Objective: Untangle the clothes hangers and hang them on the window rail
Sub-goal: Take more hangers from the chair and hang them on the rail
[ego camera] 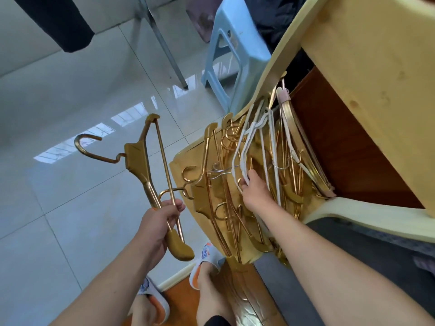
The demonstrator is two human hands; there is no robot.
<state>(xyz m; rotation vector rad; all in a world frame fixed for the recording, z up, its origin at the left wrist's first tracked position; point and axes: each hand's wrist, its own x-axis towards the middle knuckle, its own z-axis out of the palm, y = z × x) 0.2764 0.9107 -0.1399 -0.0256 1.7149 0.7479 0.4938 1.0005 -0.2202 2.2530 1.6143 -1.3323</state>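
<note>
1. Beyond my hands a pale blue plastic stool (233, 55) stands on the glossy tiled floor (70, 95), and a thin metal leg (162, 43) slants down just to its left. A pale wooden board (367, 74) rises to the right of my right hand, with a dark brown panel (348, 147) beneath it.
2. My feet in white and orange slippers (204, 257) stand below my left hand.
3. My left hand (157, 222) is closed around the lower arm and crossbar of a single gold hanger (146, 161). It is held clear of the heap, out over the floor, its hook pointing away from me to the left.
4. My right hand (254, 191) reaches into the pile of hangers (235, 184), fingers curled around a white wire hanger (249, 137) that runs up and away from my knuckles.
5. The pile lies on a yellowish surface (183, 165) directly under and around my right hand: mostly gold hangers, crossed over one another with hooks snagged together, plus several white ones and a pink one (282, 95) at the far end.
</note>
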